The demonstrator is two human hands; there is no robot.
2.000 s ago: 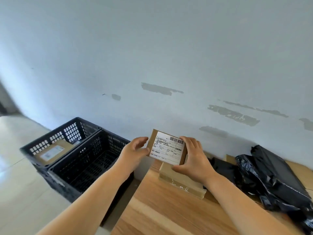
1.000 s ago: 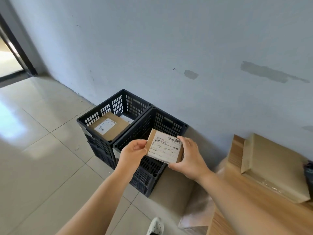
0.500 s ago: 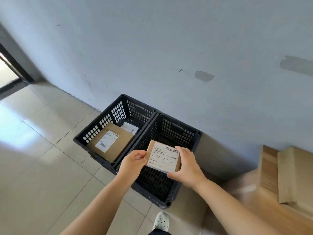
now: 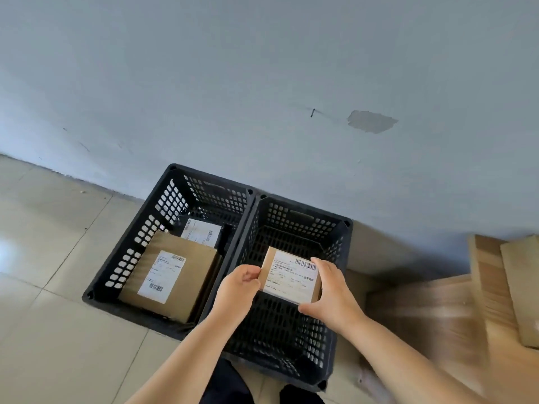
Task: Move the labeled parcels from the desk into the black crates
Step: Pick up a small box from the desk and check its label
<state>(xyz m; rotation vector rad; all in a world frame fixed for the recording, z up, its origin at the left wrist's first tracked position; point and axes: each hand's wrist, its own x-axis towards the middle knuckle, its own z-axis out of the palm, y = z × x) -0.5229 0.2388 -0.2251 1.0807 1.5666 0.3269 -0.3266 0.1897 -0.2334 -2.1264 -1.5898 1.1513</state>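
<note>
The left hand (image 4: 237, 282) and right hand (image 4: 329, 290) pinch the small labeled parcel (image 4: 290, 275) by its side edges above the right black crate (image 4: 339, 290); judged next step: lower it to the floor, then release.

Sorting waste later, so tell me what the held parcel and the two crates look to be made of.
Held parcel: brown cardboard, matte, with a white printed paper label bearing barcodes. Right crate and left crate: black moulded plastic, probably rigid, judging by the regular perforated grid walls and slight sheen. Both the left hand and the right hand hold the parcel over the right crate.
</note>
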